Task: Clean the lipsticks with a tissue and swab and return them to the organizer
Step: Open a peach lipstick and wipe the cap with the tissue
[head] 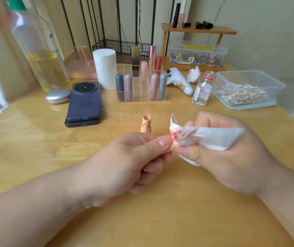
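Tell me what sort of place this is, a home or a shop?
Most likely a home dressing or desk corner: a light wooden tabletop holds a clear acrylic lipstick organizer, a small wooden shelf of cosmetic bottles stands further back, and two stacked dark phones lie nearby.

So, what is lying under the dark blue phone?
Under the phone lies a flat black device; only its near edge, with a port, shows. The rest is covered, so its kind cannot be told.
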Demonstrator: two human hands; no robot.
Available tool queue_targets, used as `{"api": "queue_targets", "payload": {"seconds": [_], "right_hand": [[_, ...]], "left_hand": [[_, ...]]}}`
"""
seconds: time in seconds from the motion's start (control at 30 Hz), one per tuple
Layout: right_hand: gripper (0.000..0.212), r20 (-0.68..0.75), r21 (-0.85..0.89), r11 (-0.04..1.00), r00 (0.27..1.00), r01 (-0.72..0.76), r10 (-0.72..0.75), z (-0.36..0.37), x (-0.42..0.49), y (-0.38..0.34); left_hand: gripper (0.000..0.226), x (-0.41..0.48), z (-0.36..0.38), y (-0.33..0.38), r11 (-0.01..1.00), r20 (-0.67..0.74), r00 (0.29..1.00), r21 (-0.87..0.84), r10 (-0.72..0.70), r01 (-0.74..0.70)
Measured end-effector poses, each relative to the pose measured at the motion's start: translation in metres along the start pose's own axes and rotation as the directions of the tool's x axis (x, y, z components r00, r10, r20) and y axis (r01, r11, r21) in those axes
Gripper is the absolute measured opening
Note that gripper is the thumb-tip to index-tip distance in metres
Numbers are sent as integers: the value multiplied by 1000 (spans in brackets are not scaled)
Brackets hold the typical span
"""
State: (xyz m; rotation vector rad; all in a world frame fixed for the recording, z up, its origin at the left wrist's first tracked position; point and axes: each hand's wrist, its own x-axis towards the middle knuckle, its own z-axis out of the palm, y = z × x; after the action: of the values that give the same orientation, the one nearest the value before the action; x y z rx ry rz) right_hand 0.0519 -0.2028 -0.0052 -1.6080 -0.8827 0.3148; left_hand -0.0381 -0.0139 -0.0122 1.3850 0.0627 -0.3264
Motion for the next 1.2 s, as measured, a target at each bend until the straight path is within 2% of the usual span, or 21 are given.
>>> {"api": "queue_targets", "payload": {"seconds": [0.03,0.07,0.1,0.13,0.17,0.2,0.3,0.37,0.43,0.5,0.53,0.57,0.6,0.63,0.67,0.73,0.83,0.97,1.03,1.13,1.2], "right_hand": [[26,-7,-4,999,999,-39,39,-2,1,-1],[14,5,41,996,997,-73,73,-3,1,-2],[7,44,149,982,993,-114,108,-1,2,-4],[13,82,284,948,989,-145,126,2,2,-6],[18,122,422,888,982,-180,141,4,3,-7],[22,152,524,825,976,-212,155,6,4,-8],[28,233,624,715,948,-317,217,6,6,-7],[27,231,661,674,944,-330,236,7,7,-7],[26,181,653,694,953,-302,243,8,7,-6],[26,75,606,760,969,-233,237,6,10,-6],[27,8,581,792,974,-187,225,3,12,-7],[28,-48,567,811,977,-144,207,-1,14,-8],[29,-88,570,814,976,-115,200,-5,16,-9],[31,-110,585,803,971,-111,214,-8,17,-10],[31,-105,606,785,966,-127,237,-11,17,-9],[30,-24,627,757,966,-186,257,-12,16,-7],[32,43,637,738,966,-222,254,-10,15,-6],[33,75,715,667,971,-210,226,-12,14,-10],[33,168,742,626,970,-241,174,-11,15,-11],[40,196,709,657,967,-256,164,-10,16,-5],[29,163,677,693,968,-249,189,-12,17,0]], "left_hand": [[30,0,0,-2,976,-57,995,205,86,-73],[32,0,-1,-5,866,-90,969,474,230,-161],[31,-1,-4,-6,671,-66,916,702,396,-240],[28,-3,-6,-6,477,-8,852,832,524,-285],[26,-4,-6,-5,348,38,803,889,594,-299],[26,-5,-6,-5,276,62,776,914,628,-296],[36,-4,-2,-6,141,73,742,965,667,-221],[37,-3,-1,-7,79,95,718,976,690,-205],[34,-3,-2,-6,98,80,710,973,700,-207],[29,-3,-3,-4,191,20,706,957,708,-218],[30,-3,-4,-4,309,-47,732,923,680,-227],[33,-2,-4,-4,482,-125,785,843,607,-238],[35,-1,-4,-3,674,-167,855,695,491,-251],[36,1,-4,-4,828,-150,911,493,384,-268],[34,3,-4,-6,914,-106,940,292,325,-283],[26,7,-2,-12,949,-24,949,10,314,-314],[19,9,-1,-15,931,78,932,-129,353,-342],[36,9,-7,-13,916,76,915,-101,396,-388],[41,9,-7,-11,912,66,909,-43,411,-409],[42,10,-7,-12,907,30,906,3,421,-422],[41,11,-8,-13,910,15,910,16,414,-414]]}}
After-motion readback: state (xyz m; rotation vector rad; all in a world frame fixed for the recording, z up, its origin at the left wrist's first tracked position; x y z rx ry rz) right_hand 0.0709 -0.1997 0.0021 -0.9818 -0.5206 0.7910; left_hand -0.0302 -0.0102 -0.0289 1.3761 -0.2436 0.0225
